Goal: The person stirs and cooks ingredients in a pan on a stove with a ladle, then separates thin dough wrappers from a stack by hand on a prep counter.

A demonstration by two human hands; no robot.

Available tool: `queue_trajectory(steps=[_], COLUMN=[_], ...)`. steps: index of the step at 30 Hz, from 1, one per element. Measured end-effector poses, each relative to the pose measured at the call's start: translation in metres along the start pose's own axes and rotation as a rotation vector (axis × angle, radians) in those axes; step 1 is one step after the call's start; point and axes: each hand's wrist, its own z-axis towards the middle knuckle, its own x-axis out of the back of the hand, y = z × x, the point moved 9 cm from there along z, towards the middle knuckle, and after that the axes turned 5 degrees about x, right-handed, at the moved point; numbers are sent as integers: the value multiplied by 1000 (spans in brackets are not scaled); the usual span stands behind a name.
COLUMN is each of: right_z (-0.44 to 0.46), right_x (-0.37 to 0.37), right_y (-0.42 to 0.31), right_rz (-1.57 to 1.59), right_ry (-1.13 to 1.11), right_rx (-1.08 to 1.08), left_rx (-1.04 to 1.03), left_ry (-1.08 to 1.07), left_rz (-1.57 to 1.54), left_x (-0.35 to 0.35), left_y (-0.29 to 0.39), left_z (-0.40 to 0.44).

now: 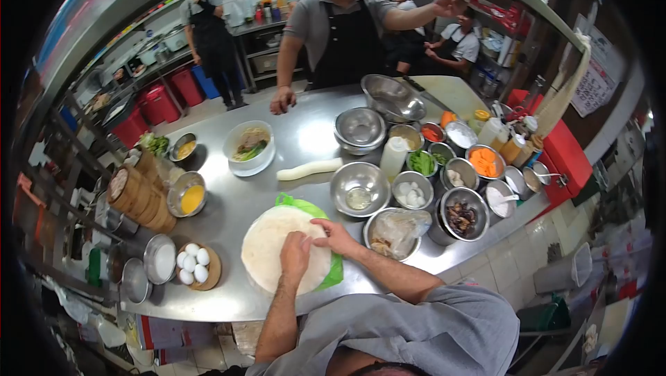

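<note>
A large, pale, round dough sheet (267,254) lies on a bright green plastic sheet (334,273) in front of me. I cannot tell whether it is one layer or several. My left hand (295,252) rests over its right half with the fingers bunched and pointing down. From the right, my right hand (337,238) reaches in, its thumb and fingers closed at the dough's upper right edge. The two hands' fingertips nearly meet there. Just beyond the dough lies a long white roll of dough (310,169).
Eggs (192,263), a bowl of yellow liquid (187,194) and bamboo steamers (135,195) stand left. Metal bowls (360,189), a squeeze bottle (394,157) and a plastic-covered bowl (393,232) crowd the right. A knife (424,91) lies far right. A person (343,36) stands opposite.
</note>
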Motion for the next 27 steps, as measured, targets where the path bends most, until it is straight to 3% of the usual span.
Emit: queue_trajectory(steps=[7, 12, 18, 25, 27], right_z=[-3, 2, 6, 8, 5], right_x=[-5, 7, 8, 8, 6], right_y=[-8, -19, -14, -20, -13], right_rz=[50, -355, -404, -439, -216], right_ry=[36, 71, 71, 7, -33], right_rx=[-46, -27, 56, 5, -8], left_rx=[34, 27, -16, 77, 85], left_ry=[112, 97, 81, 7, 35], left_rz=[-19, -29, 27, 57, 36], left_x=[8, 7, 9, -8, -5], left_y=[-6, -6, 11, -14, -17], left_z=[-5, -6, -3, 2, 3])
